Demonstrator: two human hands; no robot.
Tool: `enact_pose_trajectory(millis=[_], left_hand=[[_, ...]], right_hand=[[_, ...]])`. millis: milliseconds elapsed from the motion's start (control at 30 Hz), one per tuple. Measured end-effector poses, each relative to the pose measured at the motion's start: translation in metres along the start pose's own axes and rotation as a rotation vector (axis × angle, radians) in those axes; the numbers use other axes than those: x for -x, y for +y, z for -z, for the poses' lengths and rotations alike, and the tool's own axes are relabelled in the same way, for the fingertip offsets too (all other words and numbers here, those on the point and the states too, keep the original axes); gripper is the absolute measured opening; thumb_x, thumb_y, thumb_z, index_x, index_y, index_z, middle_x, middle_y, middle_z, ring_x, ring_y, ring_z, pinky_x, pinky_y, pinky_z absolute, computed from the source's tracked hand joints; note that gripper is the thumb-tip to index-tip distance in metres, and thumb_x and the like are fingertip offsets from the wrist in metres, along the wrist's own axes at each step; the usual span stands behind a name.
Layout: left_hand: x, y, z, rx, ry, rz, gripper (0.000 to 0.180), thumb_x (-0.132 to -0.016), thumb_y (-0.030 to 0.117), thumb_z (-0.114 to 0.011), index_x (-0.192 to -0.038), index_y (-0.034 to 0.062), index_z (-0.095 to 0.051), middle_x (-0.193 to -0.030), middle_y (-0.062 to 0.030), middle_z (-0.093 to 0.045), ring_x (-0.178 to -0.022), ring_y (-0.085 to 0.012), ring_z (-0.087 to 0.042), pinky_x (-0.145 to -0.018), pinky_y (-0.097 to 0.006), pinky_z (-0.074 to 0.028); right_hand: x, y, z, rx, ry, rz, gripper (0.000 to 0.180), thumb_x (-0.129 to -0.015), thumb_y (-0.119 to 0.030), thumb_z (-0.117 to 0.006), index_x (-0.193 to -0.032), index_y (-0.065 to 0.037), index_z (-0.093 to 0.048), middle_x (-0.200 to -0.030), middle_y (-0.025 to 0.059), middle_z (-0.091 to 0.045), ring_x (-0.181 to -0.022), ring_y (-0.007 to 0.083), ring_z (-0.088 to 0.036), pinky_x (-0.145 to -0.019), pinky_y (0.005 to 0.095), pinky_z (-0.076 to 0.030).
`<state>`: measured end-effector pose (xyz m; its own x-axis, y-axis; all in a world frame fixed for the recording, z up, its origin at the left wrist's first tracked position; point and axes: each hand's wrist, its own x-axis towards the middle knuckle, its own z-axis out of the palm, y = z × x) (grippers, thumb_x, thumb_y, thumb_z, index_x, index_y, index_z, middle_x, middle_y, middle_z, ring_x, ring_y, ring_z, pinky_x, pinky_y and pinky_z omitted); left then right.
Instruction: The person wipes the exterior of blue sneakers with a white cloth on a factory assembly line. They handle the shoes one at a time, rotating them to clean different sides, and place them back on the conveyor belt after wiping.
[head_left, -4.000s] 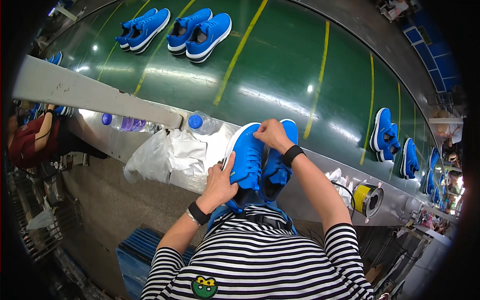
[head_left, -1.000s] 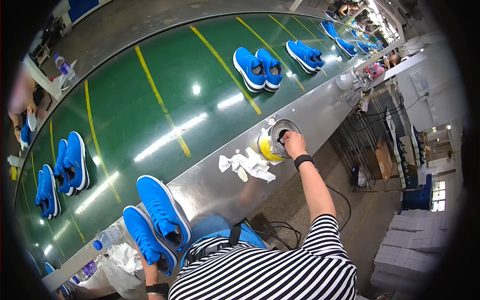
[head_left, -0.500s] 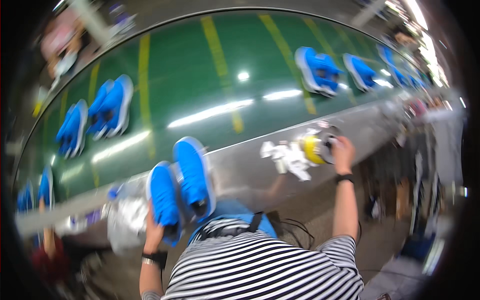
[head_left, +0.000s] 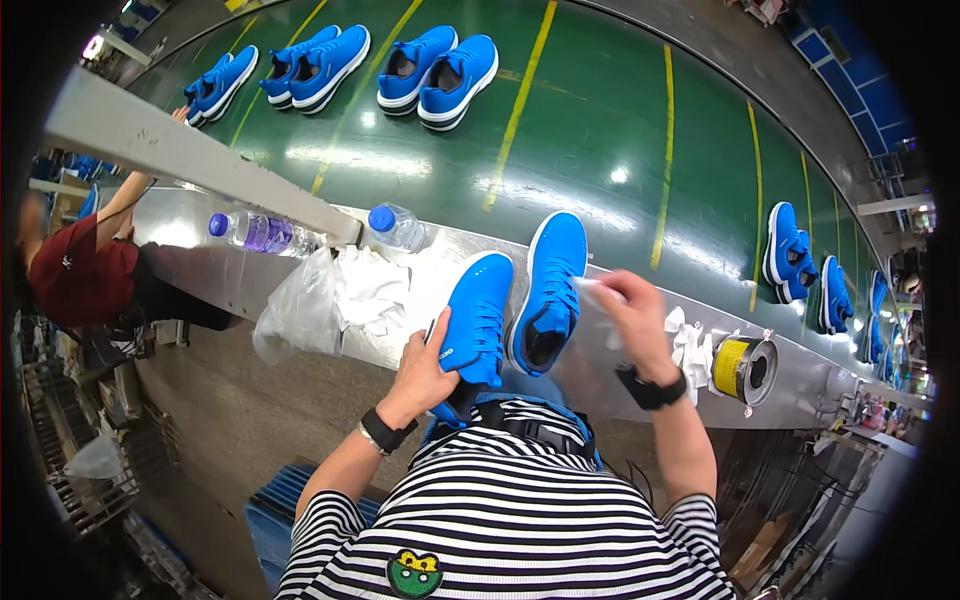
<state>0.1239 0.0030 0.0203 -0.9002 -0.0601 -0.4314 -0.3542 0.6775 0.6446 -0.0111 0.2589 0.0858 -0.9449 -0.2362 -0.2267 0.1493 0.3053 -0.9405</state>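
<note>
A blue sneaker (head_left: 479, 315) with a white sole is gripped at its side and heel by my left hand (head_left: 420, 375), fingers wrapped round it. Its mate, another blue sneaker (head_left: 552, 285), stands just to the right, toe toward the belt, with its dark opening facing me. Beside that shoe's laces, my right hand (head_left: 635, 315) is closed in a pinch on a small white cloth scrap (head_left: 588, 287). Motion blurs the scrap a little. To the right of this hand sit more white scraps (head_left: 690, 350) and a round tin (head_left: 745, 368) with a yellow label.
A steel ledge (head_left: 625, 385) runs along a green belt (head_left: 590, 130) bearing several blue sneakers. At the left are plastic bottles (head_left: 398, 228), a clear bag (head_left: 300, 310), white crumpled cloths (head_left: 372, 290) and a slanting metal bar (head_left: 200, 150). Another person (head_left: 85, 265) works at far left.
My right hand has moved from the tin leftward to the right-hand sneaker and now holds a white scrap. The left hand still holds its shoe. The view has swung left.
</note>
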Motion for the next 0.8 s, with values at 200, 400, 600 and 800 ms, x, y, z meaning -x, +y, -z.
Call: enact_pose_trajectory(millis=[200,400,600,800], left_hand=[[0.003,0.0,0.0,-0.094,0.025,-0.016,0.092,-0.062,0.012,-0.065,-0.14,0.024,-0.018,-0.111,-0.0342,-0.039,-0.099,-0.048,-0.043,-0.088,-0.049,-0.038],[0.002,-0.006,0.001,-0.075,0.05,-0.064,0.092,-0.062,0.012,-0.066,-0.14,0.0226,-0.019,-0.111,-0.0313,-0.038,-0.097,-0.0456,-0.043,-0.086,-0.048,-0.037],[0.002,-0.009,-0.004,-0.045,0.095,-0.092,0.091,-0.062,0.012,-0.065,-0.14,0.0216,-0.02,-0.106,-0.027,-0.04,-0.094,-0.0434,-0.043,-0.084,-0.048,-0.037],[0.002,-0.013,-0.005,0.001,0.088,-0.069,0.09,-0.061,0.013,-0.065,-0.139,0.0213,-0.021,-0.104,-0.0266,-0.04,-0.094,-0.043,-0.042,-0.083,-0.048,-0.037]], right_hand=[[-0.057,0.019,-0.095,0.378,-0.283,0.049,0.018,-0.071,-0.018,-0.067,-0.075,0.0,-0.064,-0.071,0.0149,-0.063,-0.069,0.0241,-0.062,-0.062,0.0335,-0.047],[-0.076,0.039,-0.123,0.641,-0.347,0.0,0.017,-0.067,-0.016,-0.07,-0.072,-0.001,-0.064,-0.073,0.0181,-0.063,-0.071,0.031,-0.063,-0.065,0.0375,-0.049],[-0.08,0.045,-0.125,0.646,-0.293,-0.026,0.017,-0.066,-0.016,-0.07,-0.07,-0.001,-0.064,-0.072,0.0174,-0.063,-0.071,0.031,-0.063,-0.067,0.037,-0.049],[-0.077,0.042,-0.13,0.609,-0.312,-0.022,0.016,-0.066,-0.016,-0.07,-0.069,-0.001,-0.066,-0.073,0.0169,-0.064,-0.073,0.0286,-0.064,-0.068,0.0356,-0.05]])
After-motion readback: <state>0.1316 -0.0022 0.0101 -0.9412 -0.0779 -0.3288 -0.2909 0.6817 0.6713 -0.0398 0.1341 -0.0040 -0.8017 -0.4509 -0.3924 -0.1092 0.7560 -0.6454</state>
